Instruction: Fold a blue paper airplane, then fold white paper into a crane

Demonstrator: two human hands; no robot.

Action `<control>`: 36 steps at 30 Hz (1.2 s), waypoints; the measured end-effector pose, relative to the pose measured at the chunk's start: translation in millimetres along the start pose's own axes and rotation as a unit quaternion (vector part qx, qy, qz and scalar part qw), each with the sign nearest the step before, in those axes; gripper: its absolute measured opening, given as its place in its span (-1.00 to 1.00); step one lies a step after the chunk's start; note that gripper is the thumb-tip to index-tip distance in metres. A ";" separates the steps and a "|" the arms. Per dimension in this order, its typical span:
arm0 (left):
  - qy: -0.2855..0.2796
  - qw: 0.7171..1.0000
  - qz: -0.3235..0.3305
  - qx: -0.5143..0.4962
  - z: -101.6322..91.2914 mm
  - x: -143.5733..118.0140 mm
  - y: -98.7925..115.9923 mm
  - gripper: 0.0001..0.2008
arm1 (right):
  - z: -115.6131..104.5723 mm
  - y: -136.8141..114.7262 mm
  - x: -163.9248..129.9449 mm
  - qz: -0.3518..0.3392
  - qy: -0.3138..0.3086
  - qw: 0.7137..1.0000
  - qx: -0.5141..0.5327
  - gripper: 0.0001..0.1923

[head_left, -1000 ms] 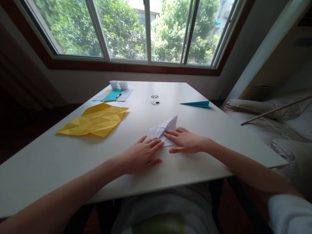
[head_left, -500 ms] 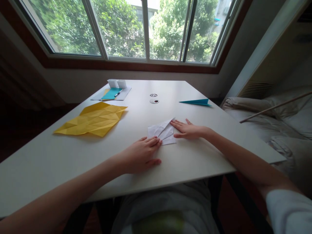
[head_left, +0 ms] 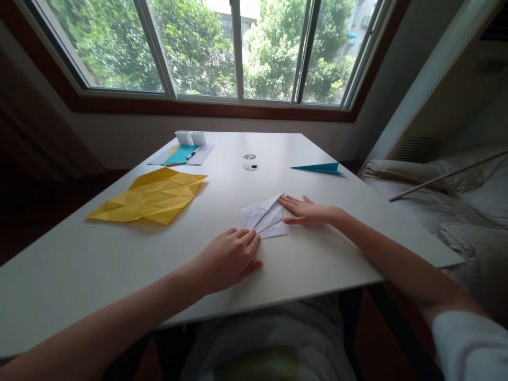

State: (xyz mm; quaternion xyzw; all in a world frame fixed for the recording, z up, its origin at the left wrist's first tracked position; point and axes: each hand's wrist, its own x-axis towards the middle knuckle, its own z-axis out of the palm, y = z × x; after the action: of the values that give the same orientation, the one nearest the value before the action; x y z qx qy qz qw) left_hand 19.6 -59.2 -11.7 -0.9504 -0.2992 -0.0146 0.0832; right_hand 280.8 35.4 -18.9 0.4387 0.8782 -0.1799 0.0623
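White table (head_left: 119, 264) under window. Head view: left hand (head_left: 228, 256) flat, fingers together on near corner of folded white paper (head_left: 264, 219) at table middle; right hand (head_left: 307, 211) flat at its right edge, gripping nothing. Paper's near corner hidden under fingers.

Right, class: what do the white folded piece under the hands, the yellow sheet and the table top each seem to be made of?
White folded piece: thin paper, matte, with sharp creases and layered flaps. Yellow sheet: paper too, matte, covered in a grid of fold lines. Table: a smooth white board, probably laminate, with a soft sheen from the window light.
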 end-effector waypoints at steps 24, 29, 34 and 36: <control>-0.014 1.000 0.003 0.025 -4.3 -0.7 1.7 -0.70 | -1.5 12.5 0.3 -0.033 0.083 0.995 -0.039 -0.22; -0.005 1.000 0.013 -0.011 -4.1 -0.5 -3.1 -0.75 | -5.8 7.6 -3.6 -0.040 0.188 0.981 -0.035 -0.28; 0.000 0.999 0.017 -0.030 -4.3 -1.6 -14.2 -0.71 | -8.1 -4.0 -5.2 -0.085 0.222 0.967 -0.090 -0.39; 0.000 1.000 0.016 -0.027 -4.6 -2.2 -19.3 -0.68 | -6.4 -7.4 -4.5 -0.091 0.225 0.965 -0.100 -0.42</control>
State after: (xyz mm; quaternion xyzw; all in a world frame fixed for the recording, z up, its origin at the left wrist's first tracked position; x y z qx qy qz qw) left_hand 6.9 -45.6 -4.4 -0.9570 -0.2833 -0.0216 0.0582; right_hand 277.9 30.3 -9.8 0.3781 0.9192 0.0073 -0.1101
